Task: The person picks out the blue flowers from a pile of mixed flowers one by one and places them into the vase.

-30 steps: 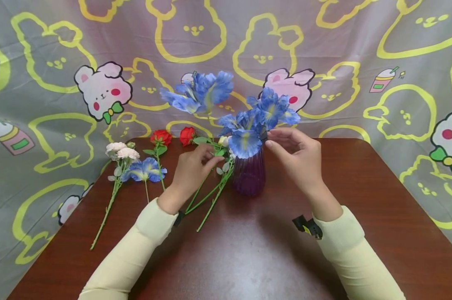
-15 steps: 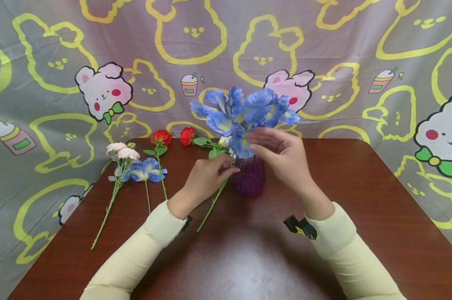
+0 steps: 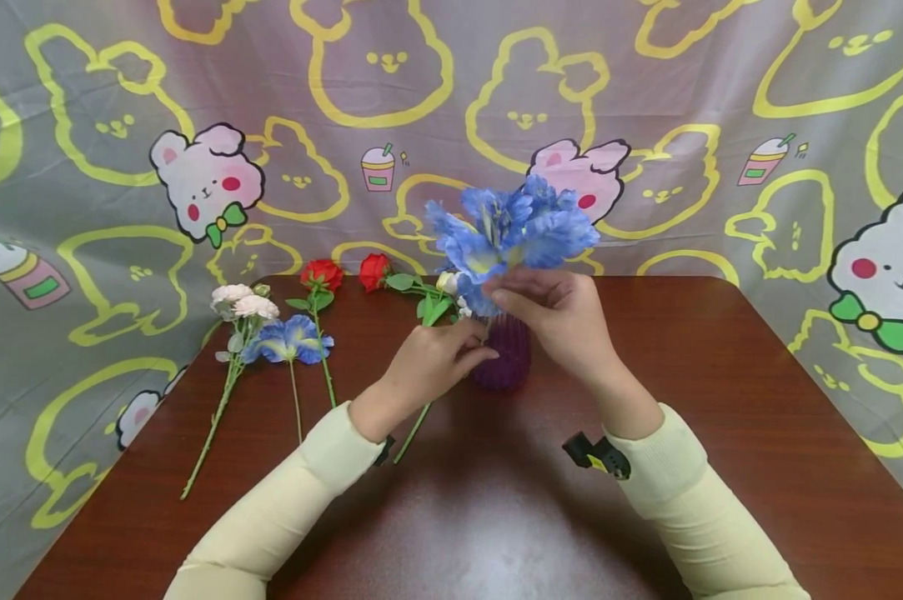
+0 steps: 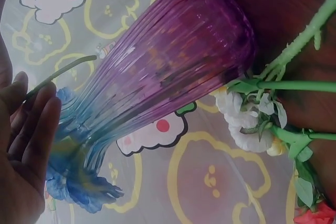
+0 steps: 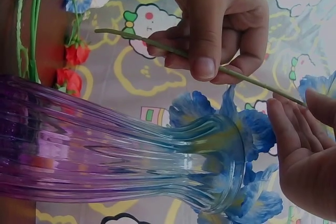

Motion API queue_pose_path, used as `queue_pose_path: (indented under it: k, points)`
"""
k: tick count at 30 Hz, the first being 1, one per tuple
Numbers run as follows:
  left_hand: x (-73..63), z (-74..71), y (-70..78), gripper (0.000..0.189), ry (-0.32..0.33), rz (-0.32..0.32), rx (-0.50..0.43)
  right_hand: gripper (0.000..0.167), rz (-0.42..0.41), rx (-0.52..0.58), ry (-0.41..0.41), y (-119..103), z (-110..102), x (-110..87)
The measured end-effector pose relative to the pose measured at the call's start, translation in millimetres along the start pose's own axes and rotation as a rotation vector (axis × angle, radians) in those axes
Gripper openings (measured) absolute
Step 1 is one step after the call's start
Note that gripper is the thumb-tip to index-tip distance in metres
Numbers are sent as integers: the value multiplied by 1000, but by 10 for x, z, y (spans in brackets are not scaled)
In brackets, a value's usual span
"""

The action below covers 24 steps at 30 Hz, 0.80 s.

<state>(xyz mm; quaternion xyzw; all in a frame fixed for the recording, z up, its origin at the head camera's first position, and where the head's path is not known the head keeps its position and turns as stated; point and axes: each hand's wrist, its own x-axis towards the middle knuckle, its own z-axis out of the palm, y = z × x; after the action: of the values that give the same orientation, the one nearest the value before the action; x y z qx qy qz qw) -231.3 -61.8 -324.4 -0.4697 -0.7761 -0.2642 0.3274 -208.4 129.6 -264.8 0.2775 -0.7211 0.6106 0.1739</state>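
Observation:
My left hand (image 3: 443, 358) pinches the thin green stem (image 5: 247, 78) of a blue iris near its lower part. Higher up the same stem, just below the bloom, my right hand (image 3: 564, 317) holds it between thumb and fingers. The held iris's bloom (image 3: 469, 250) overlaps other blue irises (image 5: 231, 129) standing in the ribbed glass vase (image 3: 505, 354), which is purple below and bluish at the mouth. The stem's cut end is outside the vase, beside its neck in the left wrist view. Both hands partly cover the vase in the head view.
Left of the vase lie pale pink flowers (image 3: 244, 304), a blue iris (image 3: 289, 340), and red roses (image 3: 322, 275). White flowers (image 4: 244, 121) lie close against the vase's base side. A patterned cloth (image 3: 391, 92) hangs behind the brown table (image 3: 721, 417).
The held iris has moved right and down, from left of the vase to over its blooms. My left hand followed it rightward; my right hand moved left and now holds the stem.

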Motion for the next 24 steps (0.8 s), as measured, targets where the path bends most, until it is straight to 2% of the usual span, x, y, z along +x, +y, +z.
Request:
queue_pose_path:
  k: [11,20,24]
  points:
    - [4,39,33,25,-11,6,-29,11,7,137,-5,-17,-6,-36]
    - [0,64,32,25,3,35,-22,12,-15,138,10,-1,-30,-47]
    - [-12,73,22,23,-8,28,-18,12,-7,141,28,-8,-55,-39]
